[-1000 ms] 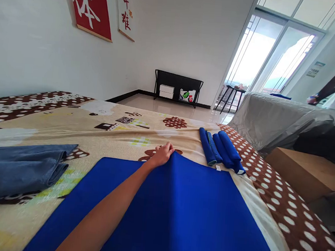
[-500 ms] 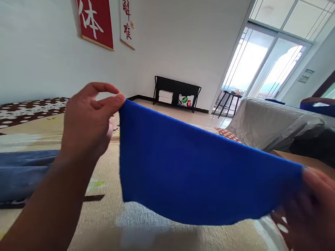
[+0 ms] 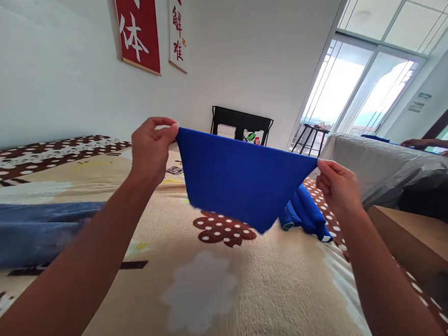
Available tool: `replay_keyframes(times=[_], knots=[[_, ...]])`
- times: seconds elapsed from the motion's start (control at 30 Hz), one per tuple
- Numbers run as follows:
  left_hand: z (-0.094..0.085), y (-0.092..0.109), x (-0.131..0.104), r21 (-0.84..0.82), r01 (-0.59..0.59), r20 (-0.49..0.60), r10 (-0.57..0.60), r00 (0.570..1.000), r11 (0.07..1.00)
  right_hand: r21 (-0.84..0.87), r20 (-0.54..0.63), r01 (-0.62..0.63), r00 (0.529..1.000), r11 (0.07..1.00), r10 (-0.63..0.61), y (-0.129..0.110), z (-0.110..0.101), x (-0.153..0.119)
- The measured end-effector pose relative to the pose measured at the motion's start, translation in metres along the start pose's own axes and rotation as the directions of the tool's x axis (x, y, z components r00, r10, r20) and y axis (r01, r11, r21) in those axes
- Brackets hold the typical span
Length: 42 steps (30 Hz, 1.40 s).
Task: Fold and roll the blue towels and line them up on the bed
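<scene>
A blue cloth (image 3: 242, 177) is stretched in the air between my two hands, its lower edge hanging free above the bed. My left hand (image 3: 152, 145) pinches its upper left corner between thumb and fingers. At the upper right corner, my right hand (image 3: 338, 186) grips it the same way. Below lies a cream blanket (image 3: 277, 289) with brown, white-dotted patterns. Several rolled blue cloths (image 3: 307, 212) rest on the blanket just beyond the cloth's lower right, partly hidden by it.
Folded grey-blue fabric (image 3: 31, 231) lies on the left of the bed. A cardboard box (image 3: 414, 237) stands at the right, near a plastic-covered piece of furniture (image 3: 366, 157). Another person's hands (image 3: 436, 147) are at the far right. A black rack (image 3: 242, 120) stands by the back wall.
Both hands have moved forward, away from me, with the cloth, and my right hand has come in leftward and up. The rolled blue cloths now show.
</scene>
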<state>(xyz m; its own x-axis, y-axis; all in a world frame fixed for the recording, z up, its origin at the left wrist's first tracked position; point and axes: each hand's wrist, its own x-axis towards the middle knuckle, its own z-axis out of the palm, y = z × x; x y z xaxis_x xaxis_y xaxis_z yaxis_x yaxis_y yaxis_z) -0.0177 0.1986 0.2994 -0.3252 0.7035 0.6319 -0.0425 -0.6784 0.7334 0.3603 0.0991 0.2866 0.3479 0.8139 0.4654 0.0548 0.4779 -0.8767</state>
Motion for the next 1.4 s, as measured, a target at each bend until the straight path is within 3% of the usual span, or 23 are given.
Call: replay_keyframes(times=[0.07,0.13,0.2,0.27,0.37,0.47,0.53,0.63,0.73,0.9,1.07,1.23,1.4], knots=[[-0.011,0.011,-0.021,0.067,-0.045,0.008,0.045,0.999,0.997,-0.006,0.012,0.011,1.000,1.000,-0.011,-0.002,-0.008,-0.013],[-0.033,0.011,-0.056,0.154,-0.052,0.024,0.049,0.999,0.987,-0.058,0.065,-0.067,0.995,0.996,0.071,0.009,-0.019,-0.039],[-0.063,0.000,-0.099,0.252,-0.014,0.072,-0.004,0.997,0.968,-0.144,0.132,-0.196,0.968,0.970,0.215,0.034,-0.031,-0.077],[-0.099,-0.021,-0.144,0.374,0.056,0.179,-0.132,0.975,0.926,-0.233,0.187,-0.318,0.913,0.919,0.364,0.068,-0.041,-0.123],[-0.150,-0.059,-0.201,0.598,0.093,0.420,-0.410,0.810,0.796,-0.349,0.240,-0.482,0.783,0.804,0.574,0.119,-0.050,-0.191],[-0.179,-0.083,-0.237,0.703,0.099,0.498,-0.587,0.638,0.704,-0.448,0.258,-0.555,0.671,0.701,0.695,0.148,-0.053,-0.236],[-0.182,-0.088,-0.246,0.719,0.125,0.492,-0.627,0.604,0.684,-0.562,0.263,-0.490,0.658,0.666,0.706,0.157,-0.053,-0.249],[-0.175,-0.084,-0.245,0.720,0.138,0.456,-0.613,0.645,0.680,-0.724,0.237,-0.332,0.703,0.605,0.670,0.162,-0.052,-0.253],[-0.174,-0.081,-0.242,0.703,0.138,0.439,-0.579,0.687,0.697,-0.770,0.188,-0.288,0.751,0.570,0.633,0.166,-0.055,-0.254],[-0.195,-0.089,-0.258,0.688,0.182,0.375,-0.560,0.739,0.702,-0.788,0.151,-0.272,0.784,0.552,0.602,0.170,-0.067,-0.264],[-0.214,-0.093,-0.277,0.708,0.034,0.399,-0.439,0.805,0.705,-0.801,0.113,-0.254,0.824,0.542,0.554,0.173,-0.077,-0.279],[-0.221,-0.095,-0.280,0.725,-0.116,0.456,-0.346,0.820,0.678,-0.815,0.075,-0.272,0.826,0.512,0.559,0.178,-0.082,-0.287],[-0.218,-0.098,-0.279,0.740,-0.124,0.462,-0.365,0.808,0.661,-0.846,0.094,-0.225,0.830,0.484,0.550,0.177,-0.081,-0.285]])
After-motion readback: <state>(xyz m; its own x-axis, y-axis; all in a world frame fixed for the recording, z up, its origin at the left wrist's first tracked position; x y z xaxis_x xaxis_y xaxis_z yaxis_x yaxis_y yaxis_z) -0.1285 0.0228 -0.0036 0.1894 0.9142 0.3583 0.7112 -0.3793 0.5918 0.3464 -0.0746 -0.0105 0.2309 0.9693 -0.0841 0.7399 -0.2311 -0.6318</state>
